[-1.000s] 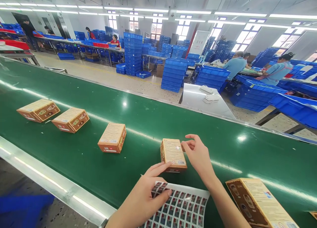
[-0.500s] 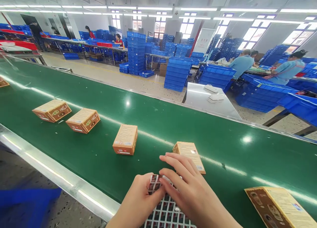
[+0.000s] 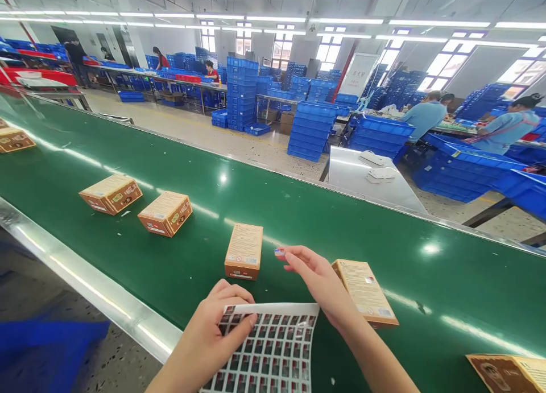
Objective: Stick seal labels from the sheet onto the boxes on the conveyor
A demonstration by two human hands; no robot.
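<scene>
My left hand [image 3: 215,333] grips the left edge of a sticker sheet [image 3: 273,353] with rows of small dark labels, held over the near side of the green conveyor belt [image 3: 298,216]. Pinched in the fingertips of my right hand [image 3: 318,279] is a small sticker [image 3: 280,252], just right of an orange box [image 3: 244,251] lying flat on the belt. Another orange box [image 3: 365,292] lies directly right of that hand, partly behind it.
Further boxes [image 3: 165,213] [image 3: 111,193] [image 3: 15,140] ride the belt to the left; one [image 3: 509,373] sits at the lower right. The belt's metal rail [image 3: 85,288] runs along the near edge. Beyond are stacked blue crates [image 3: 309,128], a steel table [image 3: 375,180] and seated workers [image 3: 497,128].
My right hand lifted off the sheet with a sticker and moved up toward the middle box. The boxes have shifted right along the belt; a new one appeared at far left.
</scene>
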